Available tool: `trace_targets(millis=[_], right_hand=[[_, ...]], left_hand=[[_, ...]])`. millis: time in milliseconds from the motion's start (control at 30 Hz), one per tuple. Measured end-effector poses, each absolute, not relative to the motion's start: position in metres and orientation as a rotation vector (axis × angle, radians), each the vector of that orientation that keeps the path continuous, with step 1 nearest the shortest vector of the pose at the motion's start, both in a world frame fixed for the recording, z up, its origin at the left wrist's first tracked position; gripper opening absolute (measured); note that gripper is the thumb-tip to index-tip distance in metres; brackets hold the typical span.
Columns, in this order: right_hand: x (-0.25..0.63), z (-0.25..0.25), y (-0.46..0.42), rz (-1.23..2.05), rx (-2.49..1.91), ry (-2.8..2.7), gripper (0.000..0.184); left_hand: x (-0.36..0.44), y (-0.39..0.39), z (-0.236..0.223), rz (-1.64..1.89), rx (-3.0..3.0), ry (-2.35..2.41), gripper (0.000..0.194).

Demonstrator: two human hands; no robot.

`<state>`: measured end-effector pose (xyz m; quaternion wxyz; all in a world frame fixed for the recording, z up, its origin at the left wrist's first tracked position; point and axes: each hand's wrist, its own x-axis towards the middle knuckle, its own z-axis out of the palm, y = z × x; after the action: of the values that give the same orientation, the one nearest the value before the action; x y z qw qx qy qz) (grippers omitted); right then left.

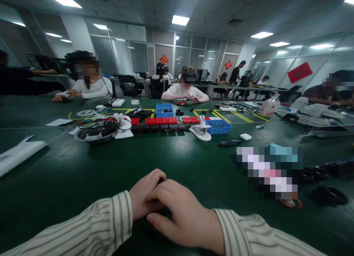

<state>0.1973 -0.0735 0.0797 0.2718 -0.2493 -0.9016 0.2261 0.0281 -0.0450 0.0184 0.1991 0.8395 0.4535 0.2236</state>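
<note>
My left hand [142, 197] and my right hand [185, 213] meet low in the head view, above the near part of the green table [132, 158]. Curled fingers of the right hand lap over those of the left, and its thumb points left below them. The left fingers are bent, with their tips hidden behind the right hand. No object shows between the hands, though the inside of the clasp is out of sight. Striped cuffs cover both wrists.
Across the table are a metal bowl [96, 132] of cables, red socket blocks [161, 121], a blue bin [219, 126], a white clip stand [201, 130] and a white case [245, 137]. Black coils [330, 195] lie right. A person [185, 88] sits opposite.
</note>
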Motion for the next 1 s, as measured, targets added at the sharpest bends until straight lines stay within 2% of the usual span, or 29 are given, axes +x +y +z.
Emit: trace_targets(millis=[100,200,300,467,633,867,1000], right_hand=[[0.192,0.052,-0.062,0.366,-0.628,-2.382,0.027],[0.189,0.045,-0.056,0.357,-0.714,-2.354,0.031],[0.187,0.044,-0.055,0.371,-0.811,-2.362,0.028],[0.187,0.04,-0.053,0.397,-0.876,-2.358,0.025],[0.19,0.044,-0.052,0.46,-0.709,-2.334,0.032],[0.193,0.041,-0.047,0.604,-0.44,-2.278,0.01],[0.193,0.041,-0.05,0.648,-0.345,-2.257,0.026]], left_hand=[[0.03,-0.042,0.016,0.668,2.323,1.226,0.021],[0.031,-0.041,0.017,0.721,2.29,1.201,0.027],[0.029,-0.043,0.021,0.739,2.29,1.2,0.023],[0.025,-0.045,0.027,0.723,2.325,1.311,0.044],[0.023,-0.045,0.025,0.617,2.352,1.401,0.024],[0.02,-0.04,0.021,0.559,2.39,1.127,0.031],[0.019,-0.04,0.019,0.542,2.393,1.089,0.033]])
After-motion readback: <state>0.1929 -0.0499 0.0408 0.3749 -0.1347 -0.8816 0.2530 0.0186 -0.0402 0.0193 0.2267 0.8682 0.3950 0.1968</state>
